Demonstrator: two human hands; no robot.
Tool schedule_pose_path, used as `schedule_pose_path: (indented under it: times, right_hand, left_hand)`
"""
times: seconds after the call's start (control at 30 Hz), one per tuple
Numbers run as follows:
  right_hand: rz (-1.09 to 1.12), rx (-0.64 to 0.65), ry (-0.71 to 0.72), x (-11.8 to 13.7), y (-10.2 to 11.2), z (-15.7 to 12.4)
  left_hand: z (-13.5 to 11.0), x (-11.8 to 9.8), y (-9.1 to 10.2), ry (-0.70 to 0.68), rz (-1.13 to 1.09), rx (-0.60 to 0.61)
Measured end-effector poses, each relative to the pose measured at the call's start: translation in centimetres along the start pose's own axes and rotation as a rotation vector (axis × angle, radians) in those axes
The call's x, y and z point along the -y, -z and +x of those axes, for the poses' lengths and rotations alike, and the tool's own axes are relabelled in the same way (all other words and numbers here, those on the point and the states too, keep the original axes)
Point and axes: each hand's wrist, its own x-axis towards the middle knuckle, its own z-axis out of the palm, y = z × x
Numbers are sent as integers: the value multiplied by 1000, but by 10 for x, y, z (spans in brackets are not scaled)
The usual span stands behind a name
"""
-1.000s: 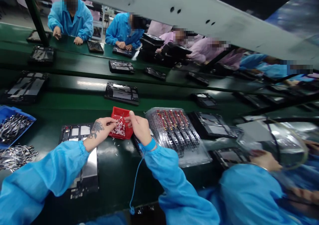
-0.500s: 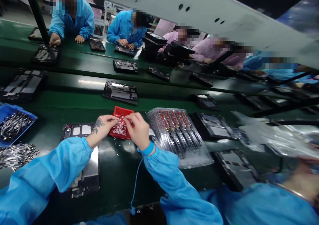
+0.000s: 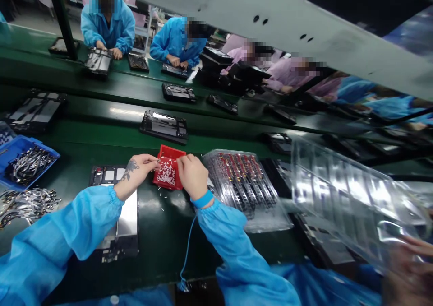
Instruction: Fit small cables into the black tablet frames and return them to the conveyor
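Observation:
A small red tray [image 3: 168, 173] full of tiny white parts sits on the green bench between my hands. My left hand [image 3: 140, 167], tattooed on its back, rests at the tray's left rim with fingertips pinched together. My right hand [image 3: 192, 176] is curled over the tray's right side, fingers closed on something too small to name. An opened tablet chassis [image 3: 120, 209] lies under my left forearm. A clear blister tray of red and black parts [image 3: 241, 179] lies just right of my right hand.
A blue bin of metal strips [image 3: 29, 159] and a loose heap of them [image 3: 23, 203] sit at the left. More tablet chassis [image 3: 164, 126] ride the green belts. A neighbour's hand at the right holds up a clear plastic tray [image 3: 352, 202]. Several workers sit across the line.
My hands have stayed at the red tray, the right one closing further over it. The neighbour at the right has swung a clear plastic tray up into view.

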Motion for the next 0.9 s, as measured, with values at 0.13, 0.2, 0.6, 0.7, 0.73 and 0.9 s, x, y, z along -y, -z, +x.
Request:
schedule_pose_path:
  times: [0.13,0.2,0.6,0.7,0.73,0.9]
  right_hand:
    - [225,82,-32,22,5,-9]
    - [352,124,-41,44,9,-14]
    - [1410,629,-550,121,7,-12]
    - [1440,765,-553,134,7,-21]
    - [1393,756,-477,139,8,-26]
    - [1008,675,57,154,6,-52]
  left_hand:
    - [-8,-3,9,74,-235,-55]
    - [-13,-4,10,85,-328,-91]
    - [-72,-10,79,102,-287,-83]
    - [-95,5,103,131,-105,-75]
    - [-104,11,108,132,-46,-76]
    - [-149,43,125,186,166,-73]
